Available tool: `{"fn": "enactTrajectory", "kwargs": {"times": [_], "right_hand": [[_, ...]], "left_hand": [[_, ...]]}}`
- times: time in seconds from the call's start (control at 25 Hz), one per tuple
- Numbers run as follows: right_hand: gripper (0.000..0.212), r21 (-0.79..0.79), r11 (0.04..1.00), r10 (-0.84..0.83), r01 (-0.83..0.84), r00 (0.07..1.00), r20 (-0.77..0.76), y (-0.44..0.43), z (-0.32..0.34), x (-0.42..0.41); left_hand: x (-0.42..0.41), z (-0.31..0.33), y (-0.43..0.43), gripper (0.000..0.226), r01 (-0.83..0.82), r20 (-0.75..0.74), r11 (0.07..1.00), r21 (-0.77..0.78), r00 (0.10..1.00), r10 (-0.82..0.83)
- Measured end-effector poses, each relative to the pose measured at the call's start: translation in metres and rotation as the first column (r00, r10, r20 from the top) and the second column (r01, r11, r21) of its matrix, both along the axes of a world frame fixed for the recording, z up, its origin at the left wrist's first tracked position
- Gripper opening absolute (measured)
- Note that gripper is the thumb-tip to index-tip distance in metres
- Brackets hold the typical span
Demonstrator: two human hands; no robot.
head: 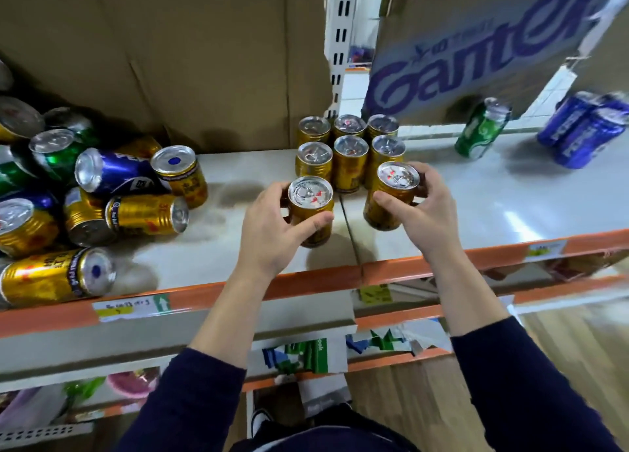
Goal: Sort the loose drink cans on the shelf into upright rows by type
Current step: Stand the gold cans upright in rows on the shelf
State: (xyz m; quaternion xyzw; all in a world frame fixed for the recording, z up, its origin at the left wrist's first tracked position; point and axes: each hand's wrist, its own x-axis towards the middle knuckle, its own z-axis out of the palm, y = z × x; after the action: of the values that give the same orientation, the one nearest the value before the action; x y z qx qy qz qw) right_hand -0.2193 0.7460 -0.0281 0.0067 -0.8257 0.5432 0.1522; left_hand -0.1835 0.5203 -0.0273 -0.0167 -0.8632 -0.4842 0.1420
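My left hand [272,227] grips an upright gold can [310,206] on the shelf [493,193]. My right hand [420,210] grips a second upright gold can [391,193] beside it. Both cans stand just in front of a block of several upright gold cans [350,152] in two rows. A heap of loose cans [85,186] in gold, blue and green lies tumbled at the shelf's left. One green can [481,128] stands upright at the back right, with two blue cans [585,128] further right.
Cardboard sheets [204,60] line the back of the shelf, one printed with large purple letters [476,53]. The shelf's orange front edge [306,281] carries price labels. A lower shelf with goods sits beneath, and a wooden floor shows at the bottom right.
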Motion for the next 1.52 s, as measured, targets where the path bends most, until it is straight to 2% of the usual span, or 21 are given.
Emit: {"fn": "enactTrajectory", "kwargs": {"times": [0.2, 0.36, 0.48, 0.64, 0.8, 0.88, 1.04, 1.24, 1.4, 1.52], "right_hand": [[0.053, -0.064, 0.994, -0.095, 0.092, 0.995, -0.042, 0.043, 0.009, -0.052], [0.061, 0.012, 0.995, -0.097, 0.097, 0.994, 0.055, 0.057, 0.006, -0.102], [0.062, 0.099, 0.994, -0.072, 0.053, 0.978, 0.198, 0.059, -0.007, -0.118], [0.053, -0.034, 0.998, -0.037, 0.047, 0.967, 0.252, 0.064, -0.029, -0.098], [0.027, 0.021, 0.999, -0.028, 0.025, 0.981, 0.191, 0.062, -0.048, -0.057], [0.023, 0.042, 0.999, -0.002, -0.006, 0.985, 0.172, 0.058, -0.048, -0.046], [0.021, 0.032, 0.999, 0.018, -0.021, 0.995, 0.094, 0.048, -0.036, -0.031], [0.017, 0.022, 0.992, 0.122, -0.121, 0.988, -0.096, 0.007, -0.005, -0.023], [0.019, 0.223, 0.972, 0.137, -0.076, 0.953, -0.271, -0.042, 0.015, -0.020], [0.021, 0.238, 0.962, 0.210, -0.135, 0.922, -0.325, -0.082, 0.023, -0.017]], "left_hand": [[-0.014, -0.005, 0.033, 0.075, -0.005, 0.015, 1.000, 0.026, 1.000, 0.004], [-0.021, -0.009, 0.049, 0.078, -0.029, 0.036, 0.999, 0.038, 0.999, 0.028], [-0.025, -0.011, 0.055, 0.080, -0.054, 0.043, 0.998, 0.018, 0.998, 0.053], [-0.032, -0.012, 0.060, 0.080, -0.082, 0.053, 0.995, 0.053, 0.995, 0.079], [-0.046, -0.012, 0.078, 0.069, -0.090, 0.014, 0.995, 0.051, 0.996, 0.089], [-0.051, -0.016, 0.088, 0.068, -0.089, -0.002, 0.996, 0.010, 0.996, 0.089], [-0.049, -0.025, 0.084, 0.064, -0.109, 0.060, 0.993, -0.045, 0.992, 0.112], [-0.013, -0.018, 0.029, 0.043, -0.209, -0.053, 0.970, -0.123, 0.978, 0.203], [0.016, -0.005, -0.039, 0.037, -0.363, -0.124, 0.915, -0.177, 0.930, 0.345], [0.032, 0.002, -0.083, 0.034, -0.431, -0.135, 0.879, -0.203, 0.902, 0.411]]}}
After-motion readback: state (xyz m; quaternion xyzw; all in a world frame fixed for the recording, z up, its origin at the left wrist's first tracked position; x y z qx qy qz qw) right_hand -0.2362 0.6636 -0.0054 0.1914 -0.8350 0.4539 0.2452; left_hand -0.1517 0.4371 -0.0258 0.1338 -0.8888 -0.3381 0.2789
